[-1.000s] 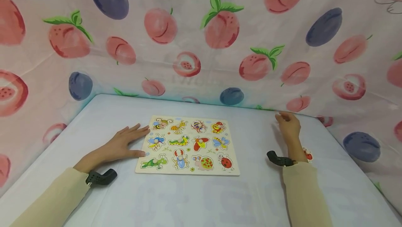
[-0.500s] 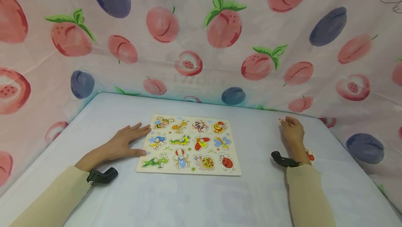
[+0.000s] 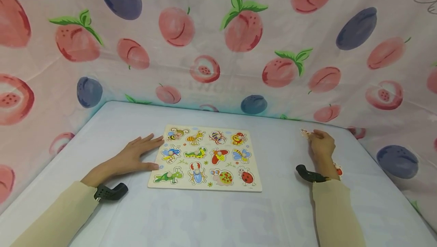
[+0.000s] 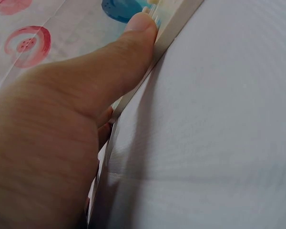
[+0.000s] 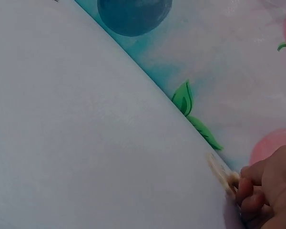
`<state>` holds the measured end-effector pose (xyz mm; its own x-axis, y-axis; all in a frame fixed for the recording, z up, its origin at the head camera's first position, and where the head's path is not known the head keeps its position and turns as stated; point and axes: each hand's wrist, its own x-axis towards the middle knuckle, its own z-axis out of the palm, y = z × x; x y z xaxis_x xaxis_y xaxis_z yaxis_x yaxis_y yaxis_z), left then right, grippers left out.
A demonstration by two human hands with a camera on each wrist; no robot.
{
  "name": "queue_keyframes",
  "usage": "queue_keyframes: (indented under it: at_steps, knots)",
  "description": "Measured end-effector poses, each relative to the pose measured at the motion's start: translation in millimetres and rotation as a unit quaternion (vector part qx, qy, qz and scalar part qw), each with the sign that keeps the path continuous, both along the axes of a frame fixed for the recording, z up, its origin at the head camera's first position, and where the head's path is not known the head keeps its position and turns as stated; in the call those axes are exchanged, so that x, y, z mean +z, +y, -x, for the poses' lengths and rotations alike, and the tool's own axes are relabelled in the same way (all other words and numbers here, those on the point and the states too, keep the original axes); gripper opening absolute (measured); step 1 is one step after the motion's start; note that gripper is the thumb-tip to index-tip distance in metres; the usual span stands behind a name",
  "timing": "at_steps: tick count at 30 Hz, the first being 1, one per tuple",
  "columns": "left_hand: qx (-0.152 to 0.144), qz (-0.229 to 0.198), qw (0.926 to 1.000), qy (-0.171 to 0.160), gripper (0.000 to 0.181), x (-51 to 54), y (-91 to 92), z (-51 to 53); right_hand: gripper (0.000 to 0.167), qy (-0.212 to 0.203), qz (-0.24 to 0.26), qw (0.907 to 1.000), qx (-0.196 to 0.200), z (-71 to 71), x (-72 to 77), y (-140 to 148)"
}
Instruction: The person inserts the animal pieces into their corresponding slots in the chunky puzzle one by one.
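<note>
A wooden insect puzzle board point(image 3: 209, 163) lies flat on the white table. My left hand point(image 3: 131, 156) rests along the board's left edge, its fingers spread. Up close in the left wrist view, the thumb of that hand point(image 4: 71, 109) lies on the rim of the board point(image 4: 170, 36). Off to the right, my right hand point(image 3: 322, 146) pinches a small flat puzzle piece point(image 3: 304, 133) at its fingertips. In the right wrist view the piece point(image 5: 219, 172) appears edge-on and blurred, just above the table; its picture cannot be made out.
Another puzzle piece point(image 3: 338, 169), with red on it, lies beside my right wrist and is partly hidden by it. A fruit-patterned cloth point(image 3: 211, 49) rises behind the table point(image 3: 211, 220). Each wrist wears a black device point(image 3: 110, 192).
My right hand has drawn back a little towards me and slightly right. The puzzle piece at its fingertips has come into view. The left hand stays on the board.
</note>
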<state>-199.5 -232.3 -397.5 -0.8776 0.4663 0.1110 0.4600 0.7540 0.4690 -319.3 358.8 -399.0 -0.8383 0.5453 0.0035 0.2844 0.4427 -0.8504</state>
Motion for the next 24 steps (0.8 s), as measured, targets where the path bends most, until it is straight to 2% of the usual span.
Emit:
queue_keyframes:
  at_steps: [3,10,16,24]
  knots:
    - [0.001,0.000,1.0000,-0.002,0.085,1.0,0.2,-0.8,0.039,-0.001,-0.009,0.9999,0.010,-0.4,-0.5,-0.2]
    - [0.001,-0.002,1.0000,0.001,0.086,-0.7,0.0,0.0,0.042,-0.003,-0.041,0.9968,0.069,-2.4,-1.8,-0.5]
    - [0.000,-0.004,1.0000,0.005,0.085,-0.5,-0.3,-0.2,0.047,-0.027,-0.064,0.9938,0.086,-5.3,-2.4,0.2]
    - [0.001,-0.004,1.0000,-0.002,0.085,0.5,0.1,-0.3,0.040,-0.017,-0.135,0.9863,0.093,-9.5,1.1,-0.7]
